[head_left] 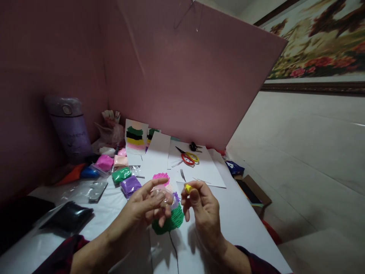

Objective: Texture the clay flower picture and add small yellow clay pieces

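Note:
Between the thumb and fingers of my right hand [203,205] is a small lump of yellow modelling clay [188,188]. My left hand [148,203] is closed on a crinkled clear plastic bag [169,197]; what is inside it, if anything, I cannot make out. Both hands are raised over white paper, a short gap apart. Below them lies a clay picture with a textured green part [171,221], a pink part [161,176] and some purple, partly hidden by my left hand. A thin dark line runs down from the green part.
Bagged clay in purple [130,186], green [121,175], pink [105,162] and black [68,217] lies at left, near a purple bottle [70,127]. Scissors [188,156], a small fork [183,175] and keys [194,147] lie behind my hands. Painted cards [135,137] lean against the pink panel.

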Tool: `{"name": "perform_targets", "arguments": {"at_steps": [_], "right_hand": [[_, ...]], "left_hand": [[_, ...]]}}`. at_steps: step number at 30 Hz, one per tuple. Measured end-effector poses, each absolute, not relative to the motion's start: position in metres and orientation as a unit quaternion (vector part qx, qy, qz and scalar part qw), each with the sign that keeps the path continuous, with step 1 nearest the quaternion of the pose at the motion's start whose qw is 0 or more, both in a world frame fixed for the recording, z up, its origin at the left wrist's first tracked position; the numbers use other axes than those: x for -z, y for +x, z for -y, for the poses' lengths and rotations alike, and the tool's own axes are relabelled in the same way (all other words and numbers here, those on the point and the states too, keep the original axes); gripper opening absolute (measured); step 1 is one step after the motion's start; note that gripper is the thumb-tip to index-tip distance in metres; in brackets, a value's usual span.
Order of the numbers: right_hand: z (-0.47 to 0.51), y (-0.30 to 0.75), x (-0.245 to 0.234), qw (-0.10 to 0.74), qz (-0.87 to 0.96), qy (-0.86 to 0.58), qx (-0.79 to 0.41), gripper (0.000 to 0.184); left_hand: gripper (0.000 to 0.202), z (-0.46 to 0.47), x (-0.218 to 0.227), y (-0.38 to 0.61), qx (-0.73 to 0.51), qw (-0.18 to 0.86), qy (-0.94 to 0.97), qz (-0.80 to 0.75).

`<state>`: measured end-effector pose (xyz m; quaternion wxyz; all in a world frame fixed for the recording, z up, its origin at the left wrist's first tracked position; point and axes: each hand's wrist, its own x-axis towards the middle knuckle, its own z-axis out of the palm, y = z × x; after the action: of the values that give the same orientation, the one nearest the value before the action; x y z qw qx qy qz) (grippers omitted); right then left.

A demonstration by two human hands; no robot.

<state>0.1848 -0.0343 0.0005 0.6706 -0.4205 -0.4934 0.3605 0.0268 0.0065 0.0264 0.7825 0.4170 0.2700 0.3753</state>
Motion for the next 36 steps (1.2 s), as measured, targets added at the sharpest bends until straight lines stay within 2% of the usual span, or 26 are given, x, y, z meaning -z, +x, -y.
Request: {"name": "perform_targets", "arguments": {"at_steps": [3,8,12,16,19,23,29,36], "right_hand": [[0.028,0.186,-0.002,0.633,0.46,-0.435,-0.446,0.034],[0.028,0.185,-0.001,0.634,0.448,-0.444,-0.448,0.023],[0.033,0.186,0.0,0.607,0.554,-0.458,-0.339,0.016],[0.035,0.187,-0.003,0.571,0.674,-0.437,-0.169,0.021],[0.033,0.188,-0.005,0.574,0.676,-0.439,-0.144,0.016],[0.032,0.189,-0.006,0.575,0.658,-0.464,-0.144,0.01],[0.034,0.189,-0.005,0.562,0.638,-0.5,-0.163,0.012],[0.029,0.191,-0.002,0.577,0.54,-0.533,-0.301,0.018]], "left_hand": [[0.076,-0.008,-0.03,0.025,-0.367,0.796,0.393,-0.277],[0.07,-0.011,-0.029,0.022,-0.378,0.788,0.403,-0.272],[0.06,-0.013,-0.027,0.021,-0.387,0.787,0.395,-0.272],[0.066,-0.012,-0.027,0.019,-0.366,0.802,0.393,-0.261],[0.069,-0.012,-0.03,0.018,-0.355,0.801,0.399,-0.27],[0.069,-0.014,-0.031,0.019,-0.342,0.784,0.427,-0.293],[0.059,-0.018,-0.023,0.023,-0.395,0.762,0.4,-0.321],[0.045,-0.016,-0.033,0.02,-0.381,0.774,0.398,-0.311]]}}
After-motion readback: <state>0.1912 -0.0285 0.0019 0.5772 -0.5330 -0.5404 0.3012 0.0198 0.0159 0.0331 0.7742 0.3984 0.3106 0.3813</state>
